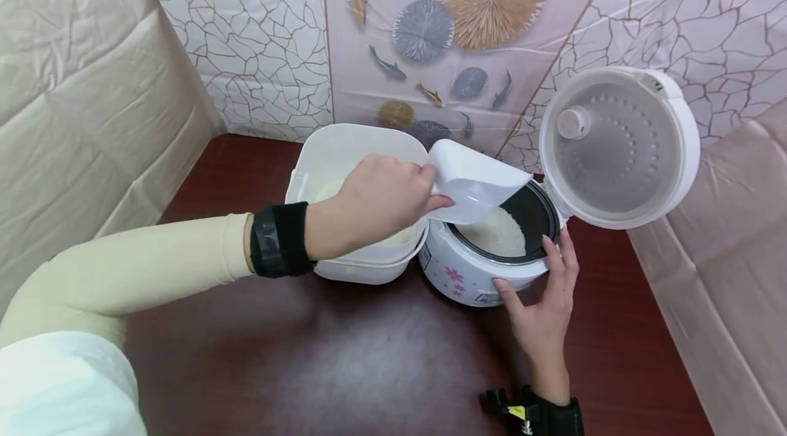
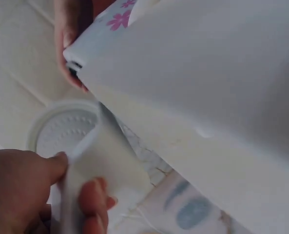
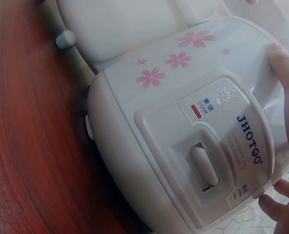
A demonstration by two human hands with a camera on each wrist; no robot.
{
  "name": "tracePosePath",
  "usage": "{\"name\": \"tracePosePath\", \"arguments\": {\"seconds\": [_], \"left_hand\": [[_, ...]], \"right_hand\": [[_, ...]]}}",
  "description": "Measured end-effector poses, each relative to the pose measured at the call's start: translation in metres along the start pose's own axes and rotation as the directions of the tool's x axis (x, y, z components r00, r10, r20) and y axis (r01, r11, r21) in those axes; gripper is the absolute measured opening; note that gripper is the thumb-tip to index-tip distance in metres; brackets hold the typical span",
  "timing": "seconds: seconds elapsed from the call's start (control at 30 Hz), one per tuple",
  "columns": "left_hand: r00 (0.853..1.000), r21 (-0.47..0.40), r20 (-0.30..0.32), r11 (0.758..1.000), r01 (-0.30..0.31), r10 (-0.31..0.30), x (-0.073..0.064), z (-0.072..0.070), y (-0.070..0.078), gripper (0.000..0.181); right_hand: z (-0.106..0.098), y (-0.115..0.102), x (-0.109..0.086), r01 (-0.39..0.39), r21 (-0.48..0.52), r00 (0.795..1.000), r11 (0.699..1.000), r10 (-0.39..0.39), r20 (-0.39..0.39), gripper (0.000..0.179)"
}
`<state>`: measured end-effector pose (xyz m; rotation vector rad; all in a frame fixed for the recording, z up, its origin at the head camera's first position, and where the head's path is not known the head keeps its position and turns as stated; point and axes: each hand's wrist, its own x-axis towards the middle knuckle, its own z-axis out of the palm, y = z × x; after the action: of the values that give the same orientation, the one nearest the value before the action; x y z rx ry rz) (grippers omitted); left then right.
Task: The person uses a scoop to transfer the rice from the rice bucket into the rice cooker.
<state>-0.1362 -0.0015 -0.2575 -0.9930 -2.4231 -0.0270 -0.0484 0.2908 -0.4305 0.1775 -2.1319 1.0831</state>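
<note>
My left hand (image 1: 387, 200) grips a white scoop (image 1: 470, 180), its thumb and fingers at the handle end. The scoop is tilted over the open rice cooker (image 1: 455, 279), a white pot with pink flowers. Inside its dark inner pot (image 1: 537, 221) lies a heap of white rice (image 1: 501, 234). My right hand (image 1: 547, 306) rests against the cooker's near right side, thumb (image 3: 283, 63) and fingers spread along the wall and rim. Left of the cooker stands a white rice bin (image 1: 363, 272) with pale rice in it, partly covered by my left hand.
The cooker's round lid (image 1: 621, 149) stands raised at the back right. Bin and cooker sit side by side on a dark red-brown table (image 1: 369, 354). Patterned cloth (image 1: 264, 46) hangs behind, and beige cloth (image 1: 92, 80) hangs at the left side.
</note>
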Motion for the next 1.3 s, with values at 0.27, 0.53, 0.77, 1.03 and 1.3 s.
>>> {"name": "tracePosePath", "arguments": {"seconds": [0.27, 0.53, 0.77, 1.03, 1.3], "left_hand": [[0.965, -0.382, 0.23, 0.9, 0.211, -0.129, -0.005, -0.001, -0.038, 0.051], [0.907, -0.431, 0.376, 0.83, 0.353, -0.191, -0.013, -0.01, -0.071, 0.054], [0.839, -0.391, 0.488, 0.8, 0.455, -0.239, -0.029, -0.019, -0.092, 0.054], [0.761, -0.304, 0.595, 0.805, 0.51, -0.258, -0.043, -0.028, -0.109, 0.049], [0.692, -0.238, 0.677, 0.816, 0.527, -0.25, -0.052, -0.033, -0.118, 0.05]], "right_hand": [[0.001, 0.0, 0.001, 0.004, -0.001, 1.0, 1.0, -0.004, 0.002, 0.091], [0.001, 0.001, 0.002, 0.021, 0.007, 1.0, 1.0, -0.021, -0.017, 0.092], [0.002, 0.001, 0.003, 0.021, 0.003, 0.999, 1.0, -0.021, -0.024, 0.092], [0.001, 0.001, 0.002, 0.019, 0.005, 1.0, 1.0, -0.019, -0.024, 0.092], [0.001, 0.001, -0.001, 0.0, 0.017, 1.0, 1.0, 0.0, -0.009, 0.089]]}}
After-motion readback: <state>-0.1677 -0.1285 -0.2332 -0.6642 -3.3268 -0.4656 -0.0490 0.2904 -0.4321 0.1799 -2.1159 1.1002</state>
